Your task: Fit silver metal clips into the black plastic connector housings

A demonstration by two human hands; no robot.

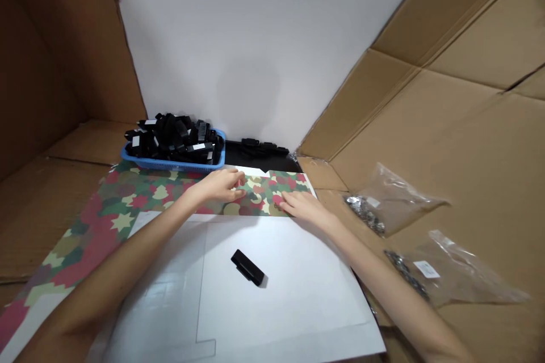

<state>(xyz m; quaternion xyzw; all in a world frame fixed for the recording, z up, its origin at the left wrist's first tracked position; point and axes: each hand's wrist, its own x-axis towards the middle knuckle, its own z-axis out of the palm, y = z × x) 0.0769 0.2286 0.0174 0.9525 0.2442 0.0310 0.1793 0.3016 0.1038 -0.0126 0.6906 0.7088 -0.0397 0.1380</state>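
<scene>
My left hand (223,184) hovers over the camouflage-patterned sheet (149,190). Its fingers are bent but apart from the thumb, with nothing seen between them. To the right, my right hand (301,206) rests on the same sheet near its right end, fingers stretched out. Beside those fingertips is a small brownish spot, too small to make out. Nearer to me, a black oblong plastic piece (247,267) with a raised strip along one side lies on the white paper (293,295), apart from both hands.
A blue basket (179,165) heaped with black plastic pieces stands at the back left. Behind the sheet are more black parts (259,147). Two clear bags of small metal parts, one farther (392,195) and one nearer (451,269), lie at right. Cardboard walls (468,142) flank the place.
</scene>
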